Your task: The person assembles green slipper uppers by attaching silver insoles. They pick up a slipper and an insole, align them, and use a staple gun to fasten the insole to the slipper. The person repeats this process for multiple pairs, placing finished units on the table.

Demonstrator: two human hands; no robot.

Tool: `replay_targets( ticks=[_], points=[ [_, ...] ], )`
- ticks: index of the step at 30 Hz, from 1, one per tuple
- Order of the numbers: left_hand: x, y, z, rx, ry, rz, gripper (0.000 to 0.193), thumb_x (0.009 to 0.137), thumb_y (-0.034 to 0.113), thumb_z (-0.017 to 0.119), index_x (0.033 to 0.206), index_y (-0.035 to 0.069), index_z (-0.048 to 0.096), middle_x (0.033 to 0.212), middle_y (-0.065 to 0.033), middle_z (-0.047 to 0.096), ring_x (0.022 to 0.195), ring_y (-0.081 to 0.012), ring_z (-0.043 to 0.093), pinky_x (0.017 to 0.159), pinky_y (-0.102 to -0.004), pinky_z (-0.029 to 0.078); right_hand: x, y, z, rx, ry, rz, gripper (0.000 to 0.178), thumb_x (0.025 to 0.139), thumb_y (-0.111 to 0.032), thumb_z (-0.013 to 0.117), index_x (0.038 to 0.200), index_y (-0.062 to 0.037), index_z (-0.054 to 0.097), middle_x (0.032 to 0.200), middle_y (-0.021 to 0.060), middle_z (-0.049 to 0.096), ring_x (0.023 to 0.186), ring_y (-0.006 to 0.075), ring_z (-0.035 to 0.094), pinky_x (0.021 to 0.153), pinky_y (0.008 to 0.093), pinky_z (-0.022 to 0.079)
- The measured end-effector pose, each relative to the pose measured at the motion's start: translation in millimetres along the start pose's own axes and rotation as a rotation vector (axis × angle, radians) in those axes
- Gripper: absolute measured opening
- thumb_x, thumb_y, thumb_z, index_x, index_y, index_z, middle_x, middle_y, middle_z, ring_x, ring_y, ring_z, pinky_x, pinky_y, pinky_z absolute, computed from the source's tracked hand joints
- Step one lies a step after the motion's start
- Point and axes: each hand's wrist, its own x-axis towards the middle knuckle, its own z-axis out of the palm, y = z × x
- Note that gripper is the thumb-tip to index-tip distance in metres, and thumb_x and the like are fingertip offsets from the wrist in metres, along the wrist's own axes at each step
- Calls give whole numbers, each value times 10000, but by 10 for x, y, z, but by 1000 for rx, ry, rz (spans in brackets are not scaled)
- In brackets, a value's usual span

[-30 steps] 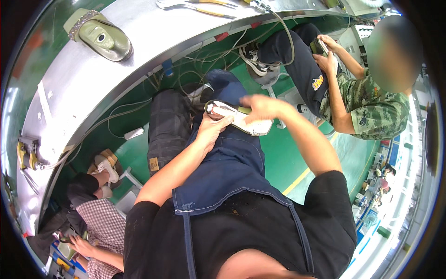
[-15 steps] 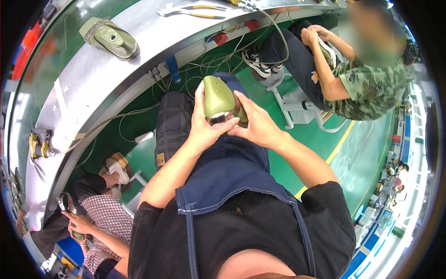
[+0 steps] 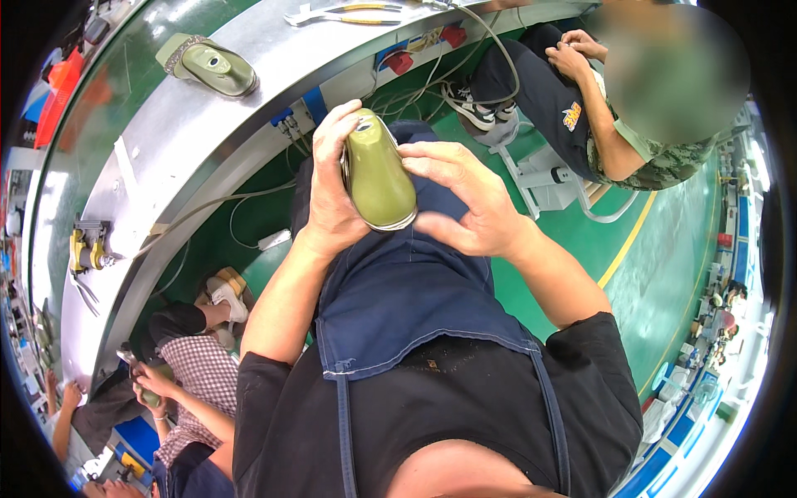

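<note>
My left hand (image 3: 332,183) is wrapped round an olive-green shoe last (image 3: 378,178) above my lap, thumb on the near side and fingers along its left edge. A small hole shows in the last's far end, and a thin pale edge runs along its right and near sides. Beside it, my right hand (image 3: 469,199) has its fingers stretched out and apart, the fingertips at the last's right edge. On the metal bench a second green shoe last (image 3: 217,70) lies with a glittery grey band (image 3: 178,54) at its far-left end.
The curved metal bench (image 3: 158,166) holds pliers (image 3: 349,14) at the back and a yellow-handled tool (image 3: 87,249) at the left. Cables and a hose (image 3: 224,199) hang by its edge. One person sits at the right on a white-framed seat (image 3: 540,183); another sits lower left.
The shoe last has been turned, so its holed end now points away from me. My right hand has loosened and spread beside it. The co-worker at the right has shifted their hands.
</note>
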Motion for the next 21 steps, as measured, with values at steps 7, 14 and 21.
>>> replay_targets(
  ticks=[7, 14, 21],
  points=[
    [-176, 312, 28, -170, -181, -204, 1152, 712, 163, 982, 1606, 85, 259, 1528, -196, 455, 1368, -325, 539, 1131, -457, 460, 70, 130, 173, 157, -61, 15, 1255, 769, -792, 762, 1643, -16, 307, 1670, 244, 325, 1541, 419, 330, 1255, 524, 284],
    [-560, 560, 156, -448, -375, -772, 1123, 733, 84, 935, 1602, 85, 224, 1506, -162, 369, 1401, -328, 467, 1113, -449, 493, -326, 164, 519, 570, 44, 413, 1099, 820, -656, 790, 1595, -15, 348, 1467, 196, 486, 1375, 306, 500, 1185, 421, 373],
    [-761, 534, 368, -499, -448, -890, 1107, 741, 54, 906, 1629, 87, 246, 1426, -150, 503, 1321, -251, 546, 1066, -392, 503, -720, 211, 665, 749, 195, 642, 899, 894, -506, 747, 1557, -26, 376, 1389, 153, 512, 1305, 241, 514, 1157, 376, 388]
  ],
)
